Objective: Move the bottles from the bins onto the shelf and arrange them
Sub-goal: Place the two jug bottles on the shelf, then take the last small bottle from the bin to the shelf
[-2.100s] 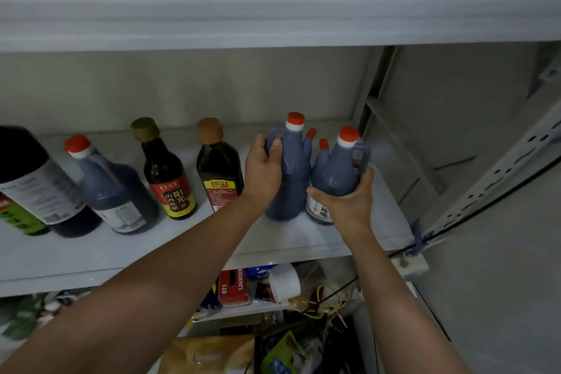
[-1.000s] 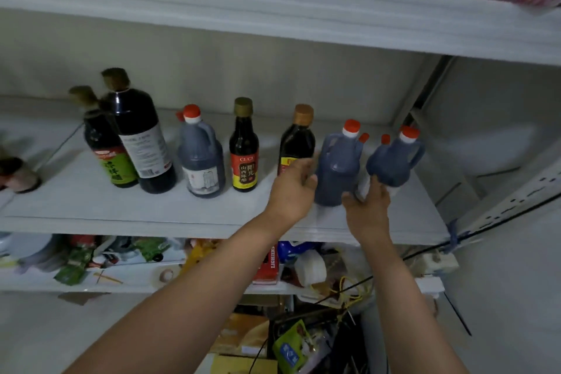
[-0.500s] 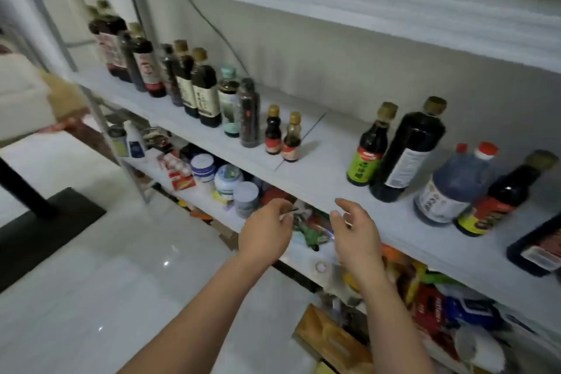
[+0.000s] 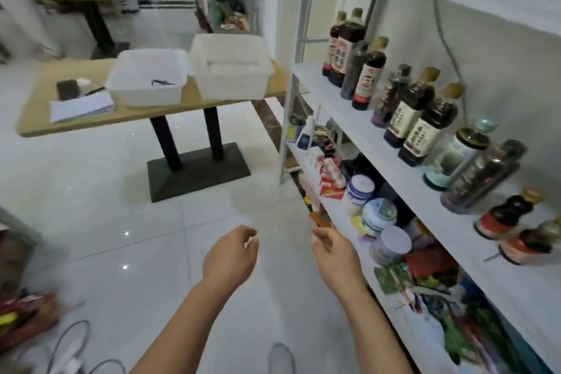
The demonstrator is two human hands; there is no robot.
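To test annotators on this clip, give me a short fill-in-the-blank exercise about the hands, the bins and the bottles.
1. The left hand and the right hand both hold ____.
2. The two white bins stand side by side on a wooden ____.
3. The dark bottles stand in a row on the white ____ at the person's right.

Missing words: nothing; table; shelf.

Smooth, glossy white floor tiles (image 4: 91, 206); matt wood-look tabletop (image 4: 39, 121); 2 translucent plastic bins (image 4: 147, 91); white shelf (image 4: 397, 171), probably painted metal; glossy dark bottles (image 4: 408, 109).
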